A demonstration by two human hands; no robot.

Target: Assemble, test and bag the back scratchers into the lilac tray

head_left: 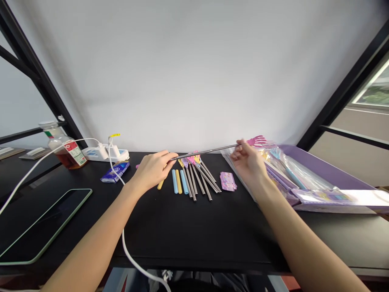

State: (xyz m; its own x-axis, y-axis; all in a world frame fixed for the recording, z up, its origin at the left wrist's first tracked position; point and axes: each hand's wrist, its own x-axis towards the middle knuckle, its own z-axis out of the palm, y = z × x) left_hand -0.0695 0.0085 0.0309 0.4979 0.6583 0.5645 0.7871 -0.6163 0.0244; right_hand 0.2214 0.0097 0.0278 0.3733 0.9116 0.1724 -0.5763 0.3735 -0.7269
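Stretched level between my two hands is a back scratcher with a long thin metal rod and a pink hand-shaped head at its right end. My left hand closes around the rod's left end. Just below the pink head, my right hand pinches the rod. A bit of pink shows left of my left hand; I cannot tell what it belongs to. Beneath the rod lies a pile of shorter back scratchers with yellow, pink, blue and purple heads. Left of them are blue sleeves and yellow sleeves.
Pink cards lie right of the pile. Farther right, a purple box holds plastic-wrapped items. On the left are a tablet-like device, a blue packet, a power strip and a bottle. A white cable crosses the black desk.
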